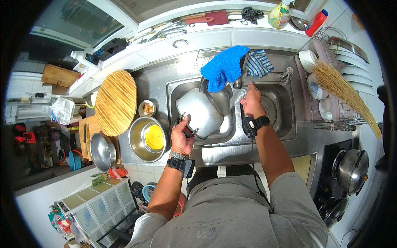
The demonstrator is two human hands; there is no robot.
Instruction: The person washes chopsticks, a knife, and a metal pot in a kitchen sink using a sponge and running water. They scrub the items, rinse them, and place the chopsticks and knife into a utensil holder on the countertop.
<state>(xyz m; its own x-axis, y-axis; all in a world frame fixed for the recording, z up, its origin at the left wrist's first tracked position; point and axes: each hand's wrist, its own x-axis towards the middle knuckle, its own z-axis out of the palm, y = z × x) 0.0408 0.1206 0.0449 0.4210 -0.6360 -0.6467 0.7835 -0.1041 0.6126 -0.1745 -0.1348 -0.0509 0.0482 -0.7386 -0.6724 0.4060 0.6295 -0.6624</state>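
A grey metal pot (201,108) lies tilted in the left basin (228,136) of a double steel sink, its mouth hidden from me. My left hand (182,138) grips the pot's dark handle (187,127) at the near side. Over the divider between the basins, my right hand (252,99) holds a crumpled silvery-grey scrubbing cloth (238,96), apart from the pot. A blue cloth (225,68) drapes over the faucet area behind the pot. Beside it sits a striped cloth (259,63) on the sink's back rim.
Left of the sink stand a steel pot with yellow inside (133,136), a small bowl (147,108), a round wooden board (116,102) and a metal bowl (102,152). A dish rack (335,119) with plates and a straw whisk (344,90) is at right, near a lidded pan (352,172).
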